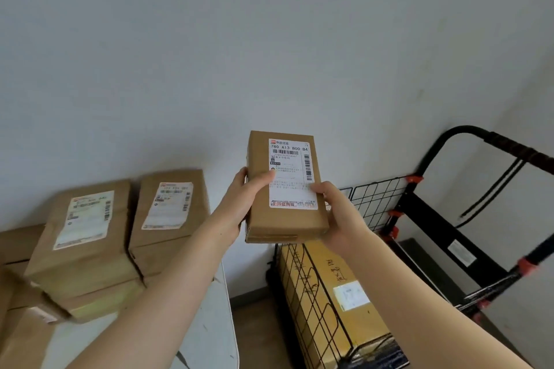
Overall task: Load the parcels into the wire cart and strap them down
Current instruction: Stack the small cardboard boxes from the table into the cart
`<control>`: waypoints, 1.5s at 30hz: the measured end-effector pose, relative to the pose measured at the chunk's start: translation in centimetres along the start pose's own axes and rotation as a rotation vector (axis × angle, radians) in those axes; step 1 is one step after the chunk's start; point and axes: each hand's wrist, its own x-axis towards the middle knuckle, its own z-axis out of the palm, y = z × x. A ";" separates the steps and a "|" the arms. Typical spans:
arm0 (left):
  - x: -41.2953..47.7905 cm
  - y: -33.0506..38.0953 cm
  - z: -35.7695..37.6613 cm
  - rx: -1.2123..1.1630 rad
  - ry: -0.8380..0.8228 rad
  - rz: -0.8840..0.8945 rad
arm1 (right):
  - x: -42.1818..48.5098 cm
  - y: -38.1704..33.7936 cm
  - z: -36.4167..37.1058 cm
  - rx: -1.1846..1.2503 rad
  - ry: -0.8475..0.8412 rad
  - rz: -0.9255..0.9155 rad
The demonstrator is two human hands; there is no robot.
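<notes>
— Held item first, quick.
— On my feed I see a small parcel (284, 189): a flat, brown, matte cardboard box with taped seams. A white printed label (292, 172) with barcodes covers its face. It is upright, leaning back a little, in the air above the left end of the wire cart (378, 204).
— Hands?
— The left hand (241, 198) grips the left edge, thumb across the front, fingers behind. The right hand (338, 213) cups the lower right corner, thumb on the label's edge. Both are wrapped firmly round the box. The forearms are bare and stretched forward.
— Cart build?
— Thin black wire mesh panels, red plastic clips (413, 179) at the joints, and a curved black tube handle (467, 131) on the right. A black cord (491, 192) hangs inside the handle frame.
— Anything loaded?
— I note one big carton (329, 263) lying inside. It is long, yellowish cardboard, with handwriting and a small white sticker on top.
— Left side?
— Stacked parcels (81, 237), brown and boxy, their labels blurred. They sit on a white table (209, 323) near the cart.
</notes>
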 end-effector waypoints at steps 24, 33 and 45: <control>12.8 -13.2 27.9 0.150 -0.139 -0.413 | 9.1 -7.0 -30.5 -0.240 0.160 0.115; 18.0 -21.4 30.1 0.129 -0.123 -0.637 | 16.5 -4.4 -35.7 -0.416 0.245 0.369; 21.6 -32.3 34.6 0.033 0.010 -0.935 | 25.8 0.4 -44.7 -0.551 0.170 0.740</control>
